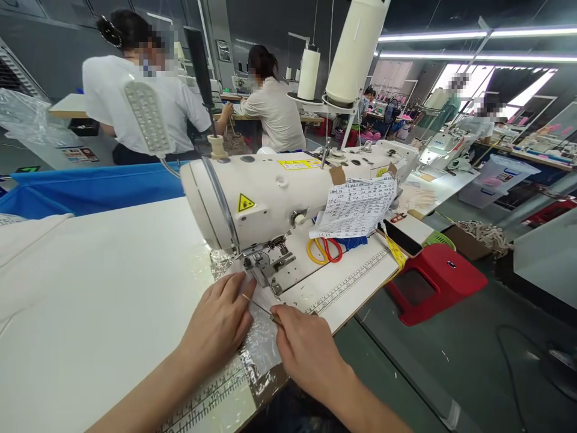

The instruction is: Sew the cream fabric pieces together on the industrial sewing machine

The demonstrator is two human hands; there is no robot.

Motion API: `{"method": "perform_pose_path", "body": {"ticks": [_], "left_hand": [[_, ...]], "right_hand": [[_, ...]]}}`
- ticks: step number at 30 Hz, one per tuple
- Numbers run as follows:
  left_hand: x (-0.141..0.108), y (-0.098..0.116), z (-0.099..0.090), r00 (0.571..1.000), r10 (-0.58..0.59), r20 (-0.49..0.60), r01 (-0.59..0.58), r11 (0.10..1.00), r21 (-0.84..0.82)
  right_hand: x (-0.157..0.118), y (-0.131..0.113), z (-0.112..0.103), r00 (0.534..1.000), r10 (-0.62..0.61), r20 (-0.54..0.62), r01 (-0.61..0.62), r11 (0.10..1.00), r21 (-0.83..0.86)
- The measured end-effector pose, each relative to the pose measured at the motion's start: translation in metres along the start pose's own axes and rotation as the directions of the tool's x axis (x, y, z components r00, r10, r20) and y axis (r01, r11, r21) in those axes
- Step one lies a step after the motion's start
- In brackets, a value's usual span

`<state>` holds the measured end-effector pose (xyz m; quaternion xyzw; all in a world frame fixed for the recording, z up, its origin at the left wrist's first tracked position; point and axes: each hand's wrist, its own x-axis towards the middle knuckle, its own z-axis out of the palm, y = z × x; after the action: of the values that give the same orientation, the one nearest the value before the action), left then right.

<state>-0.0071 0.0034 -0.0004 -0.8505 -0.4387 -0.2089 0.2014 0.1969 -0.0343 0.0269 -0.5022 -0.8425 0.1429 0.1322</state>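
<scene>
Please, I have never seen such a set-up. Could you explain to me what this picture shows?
There is no robot here: these are a person's bare hands, seen from a camera worn on the head, looking forward and down. The big white machine looks like a sewing machine, standing on a white table. The left hand rests on pale, thin material beside it. The right hand holds a thin, pointed tool. Scissors lie near, and a paper with writing hangs on the machine.
</scene>
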Motion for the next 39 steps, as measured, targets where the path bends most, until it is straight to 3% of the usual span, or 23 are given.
{"method": "perform_pose_path", "body": {"ticks": [5, 12, 20, 24, 28, 33, 39], "left_hand": [[0.004, -0.008, 0.003, 0.999, 0.045, -0.001, -0.045, 0.998, 0.047], [0.005, -0.019, -0.001, 0.999, 0.03, 0.014, -0.031, 0.992, 0.123], [0.005, 0.017, -0.01, 1.0, 0.014, -0.014, -0.014, 1.0, 0.009], [0.002, 0.021, -0.006, 1.0, -0.005, 0.008, 0.005, 1.0, 0.002], [0.0, 0.019, -0.004, 0.996, -0.039, 0.08, 0.039, 0.999, -0.007], [0.001, 0.024, -0.006, 0.983, -0.102, 0.15, 0.108, 0.994, -0.031], [0.002, 0.02, -0.009, 0.955, -0.094, 0.282, 0.11, 0.993, -0.042]], "right_hand": [[0.008, -0.003, 0.002, 1.0, 0.028, 0.01, -0.028, 1.0, 0.005], [0.0, 0.001, 0.007, 0.998, 0.037, -0.058, -0.019, 0.96, 0.279], [-0.019, 0.003, 0.005, 0.997, 0.02, -0.078, 0.004, 0.955, 0.297], [-0.028, 0.013, 0.001, 0.997, 0.034, -0.072, -0.006, 0.933, 0.36], [-0.031, 0.028, -0.004, 0.994, 0.103, -0.046, -0.065, 0.86, 0.507], [-0.033, 0.04, -0.004, 0.975, 0.199, 0.102, -0.212, 0.68, 0.702], [-0.035, 0.042, -0.001, 0.958, 0.242, 0.153, -0.269, 0.579, 0.77]]}}
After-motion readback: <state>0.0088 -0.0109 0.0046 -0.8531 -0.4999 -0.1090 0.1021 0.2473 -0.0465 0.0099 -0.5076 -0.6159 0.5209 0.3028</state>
